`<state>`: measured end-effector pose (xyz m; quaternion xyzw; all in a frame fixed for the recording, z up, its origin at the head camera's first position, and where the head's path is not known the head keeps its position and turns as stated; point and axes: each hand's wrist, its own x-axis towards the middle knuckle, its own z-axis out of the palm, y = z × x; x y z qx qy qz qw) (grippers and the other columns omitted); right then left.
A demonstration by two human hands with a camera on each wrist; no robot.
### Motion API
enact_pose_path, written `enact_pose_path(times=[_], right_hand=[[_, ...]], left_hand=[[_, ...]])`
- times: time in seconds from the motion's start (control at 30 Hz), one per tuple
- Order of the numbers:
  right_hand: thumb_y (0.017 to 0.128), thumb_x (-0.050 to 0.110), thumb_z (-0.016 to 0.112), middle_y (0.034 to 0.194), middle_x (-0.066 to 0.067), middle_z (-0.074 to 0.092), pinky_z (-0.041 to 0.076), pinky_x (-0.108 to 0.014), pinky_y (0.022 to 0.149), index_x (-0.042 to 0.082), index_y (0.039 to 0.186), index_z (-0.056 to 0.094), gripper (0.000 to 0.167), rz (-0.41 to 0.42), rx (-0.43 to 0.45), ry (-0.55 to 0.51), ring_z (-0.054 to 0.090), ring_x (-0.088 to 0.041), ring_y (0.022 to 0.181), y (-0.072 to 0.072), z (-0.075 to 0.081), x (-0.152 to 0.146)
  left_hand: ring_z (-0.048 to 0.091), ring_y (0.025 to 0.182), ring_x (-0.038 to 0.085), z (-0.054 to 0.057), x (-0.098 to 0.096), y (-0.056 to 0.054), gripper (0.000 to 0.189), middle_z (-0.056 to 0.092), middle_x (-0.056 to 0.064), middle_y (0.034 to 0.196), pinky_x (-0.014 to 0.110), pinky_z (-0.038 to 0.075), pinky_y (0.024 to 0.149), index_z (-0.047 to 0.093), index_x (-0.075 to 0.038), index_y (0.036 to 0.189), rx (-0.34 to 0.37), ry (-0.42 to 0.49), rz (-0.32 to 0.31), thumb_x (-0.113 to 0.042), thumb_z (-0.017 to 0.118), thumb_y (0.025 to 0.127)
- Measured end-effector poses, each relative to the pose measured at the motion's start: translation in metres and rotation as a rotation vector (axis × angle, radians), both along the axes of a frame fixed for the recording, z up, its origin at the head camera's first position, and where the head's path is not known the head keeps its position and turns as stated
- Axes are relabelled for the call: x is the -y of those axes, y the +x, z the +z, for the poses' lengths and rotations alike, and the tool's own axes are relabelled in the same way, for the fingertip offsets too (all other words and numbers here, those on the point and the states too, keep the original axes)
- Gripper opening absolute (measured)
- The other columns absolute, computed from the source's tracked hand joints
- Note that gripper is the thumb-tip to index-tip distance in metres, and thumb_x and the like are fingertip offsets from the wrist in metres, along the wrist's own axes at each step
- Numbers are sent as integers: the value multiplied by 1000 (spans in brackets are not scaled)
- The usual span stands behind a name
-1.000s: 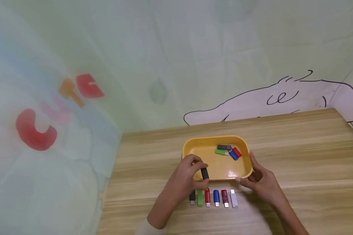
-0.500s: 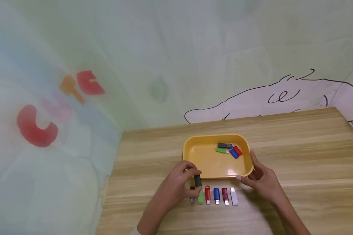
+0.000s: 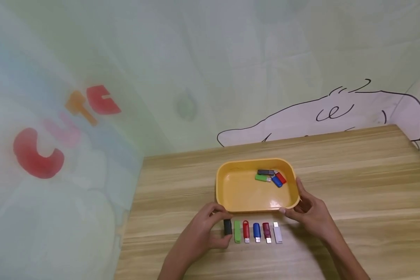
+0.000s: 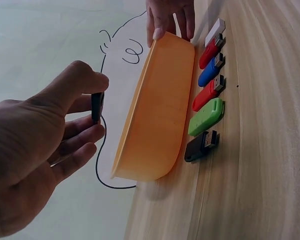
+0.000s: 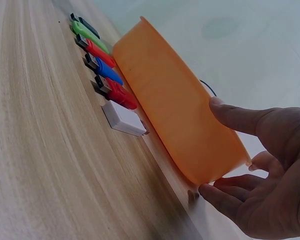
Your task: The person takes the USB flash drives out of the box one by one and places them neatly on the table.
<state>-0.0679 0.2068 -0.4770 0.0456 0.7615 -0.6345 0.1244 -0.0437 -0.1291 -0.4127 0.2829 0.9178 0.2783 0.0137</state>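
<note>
Black stick: the held black stick (image 3: 227,227) is raised off the surface (image 3: 364,186), over the row's left end, on the side toward the surface's left edge.
Left hand: the left hand (image 3: 201,233) pinches that stick between thumb and fingers.
Row: from the left come a lower black stick (image 4: 196,148), hidden from the head view, then a green stick (image 3: 237,232), red stick (image 3: 246,229), blue stick (image 3: 257,230), dark-red stick (image 3: 266,230) and white stick (image 3: 277,234).
Tray: the yellow tray (image 3: 236,194) stands just behind the row, toward the surface's far edge.
Right hand: the right hand (image 3: 313,217) grips the tray's near right corner, thumb on the rim.
Tray's far right corner: a dark grey stick (image 3: 265,172), light-green stick (image 3: 261,178), second blue stick (image 3: 277,182) and second red stick (image 3: 281,178) lie close together.
Obstacles: the tray's near wall rises close beside the row.
Backdrop: a painted wall (image 3: 182,58) rises beyond the far and left edges.
</note>
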Motion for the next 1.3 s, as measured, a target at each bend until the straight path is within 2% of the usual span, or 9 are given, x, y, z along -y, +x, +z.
enact_pose_path(times=[0.23,0.37,0.53,0.7,0.97,1.3], right_hand=[[88,16,89,174,-20,19,52,-21,101,12,169,11,112,9,4,2,42,-41,150,2,-1,1],[88,14,88,174,-20,18,51,-23,102,10,168,11,111,5,1,-10,41,-42,151,3,-1,1],[87,17,89,175,-19,18,52,-19,99,10,168,12,112,-8,14,0,41,-42,151,3,-2,1],[88,15,88,175,-19,17,52,-21,101,10,168,12,111,-1,4,-5,41,-43,151,3,-1,1],[88,16,89,175,-18,17,50,-21,102,11,169,11,112,-5,-1,0,40,-42,152,2,-3,0],[88,14,88,175,-19,17,50,-23,103,11,169,11,112,-5,-7,-22,39,-42,152,2,0,0]], left_hand=[[59,104,4,-3,3,8,43,63,-7,119,22,58,93,77,-15,114,46,2,-6,-27,97,77],[60,105,4,-6,5,11,43,63,-6,119,21,58,93,77,-14,115,62,-11,-21,-27,96,78],[61,105,5,-8,5,16,41,63,-7,118,21,58,95,77,-14,117,116,-37,-27,-27,94,82],[61,106,4,-10,6,20,39,62,-8,119,22,58,96,76,-16,119,166,-66,-19,-28,91,85],[62,110,6,-15,7,25,36,64,-8,121,30,58,99,78,-18,118,174,-102,-13,-31,91,86],[59,110,5,-27,10,32,36,64,-12,122,28,56,98,78,-21,120,237,-128,-18,-33,89,88]])
